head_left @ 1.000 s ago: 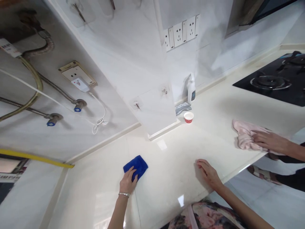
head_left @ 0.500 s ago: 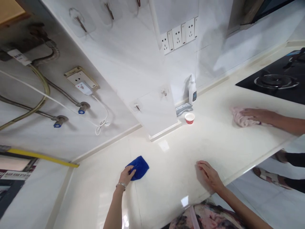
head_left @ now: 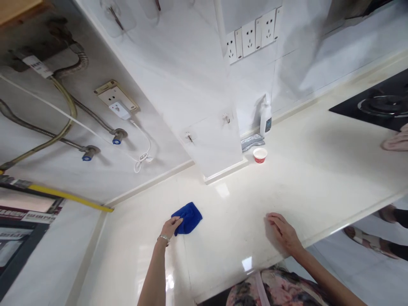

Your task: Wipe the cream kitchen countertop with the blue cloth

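My left hand (head_left: 171,227) is pinched closed on the near-left edge of a blue cloth (head_left: 190,219), which lies crumpled on the pale countertop (head_left: 229,238). A metal bracelet is on that wrist. My right hand (head_left: 283,233) rests on the counter to the right, well apart from the cloth. Its fingers are loosely bent, with the thumb a little away from them, and I see nothing in it.
Against the wall stand a white spray bottle (head_left: 266,119), a silvery packet (head_left: 252,142) and a red-and-white cup (head_left: 260,155). A black stove (head_left: 376,102) is at the right, a pink cloth (head_left: 397,141) at the frame's edge. Another person's feet (head_left: 363,238) show below the counter.
The view has shifted, so fixed things appear farther right. The other person's hand has left the frame, and the pink cloth has moved right. My hands stay almost where they were.
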Demonstrator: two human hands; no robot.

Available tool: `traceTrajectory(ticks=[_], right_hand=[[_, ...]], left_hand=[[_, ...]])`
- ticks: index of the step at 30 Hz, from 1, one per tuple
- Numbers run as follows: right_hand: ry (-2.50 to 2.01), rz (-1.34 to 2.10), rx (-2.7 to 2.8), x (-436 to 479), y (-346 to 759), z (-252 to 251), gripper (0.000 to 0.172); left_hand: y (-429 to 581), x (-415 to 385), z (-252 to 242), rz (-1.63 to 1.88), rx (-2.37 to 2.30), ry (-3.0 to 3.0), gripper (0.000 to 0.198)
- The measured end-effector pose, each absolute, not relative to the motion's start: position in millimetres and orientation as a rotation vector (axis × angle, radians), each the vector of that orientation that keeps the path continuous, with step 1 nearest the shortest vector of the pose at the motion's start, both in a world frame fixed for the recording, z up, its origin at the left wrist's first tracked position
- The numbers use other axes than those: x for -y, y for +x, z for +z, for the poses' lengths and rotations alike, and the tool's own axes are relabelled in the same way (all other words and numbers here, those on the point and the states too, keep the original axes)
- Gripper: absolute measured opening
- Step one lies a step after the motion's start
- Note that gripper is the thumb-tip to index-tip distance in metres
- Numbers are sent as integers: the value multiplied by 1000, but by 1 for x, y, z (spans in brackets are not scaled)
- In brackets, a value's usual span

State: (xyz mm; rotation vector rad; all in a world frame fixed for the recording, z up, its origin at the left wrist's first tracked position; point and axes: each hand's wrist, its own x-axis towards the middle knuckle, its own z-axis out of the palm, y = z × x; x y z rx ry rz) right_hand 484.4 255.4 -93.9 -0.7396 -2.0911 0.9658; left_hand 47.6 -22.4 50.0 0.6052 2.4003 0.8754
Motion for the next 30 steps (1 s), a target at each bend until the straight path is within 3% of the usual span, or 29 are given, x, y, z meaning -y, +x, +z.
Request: traceTrajectory(ticks=[4, 12, 21, 30], right_hand=[[-741, 974, 2074, -255, 483, -94, 28], [-770, 998, 2066, -255, 483, -88, 29], [-775, 937, 2099, -254, 483, -91, 28], [-739, 866, 2129, -255, 482, -96, 27]], left_hand=[[43, 22, 49, 900, -2315, 558, 50], [39, 22, 46, 897, -2279, 477, 30], [35, 27, 41, 868, -2590, 462, 36], [14, -3, 66, 736, -2830, 636, 34]])
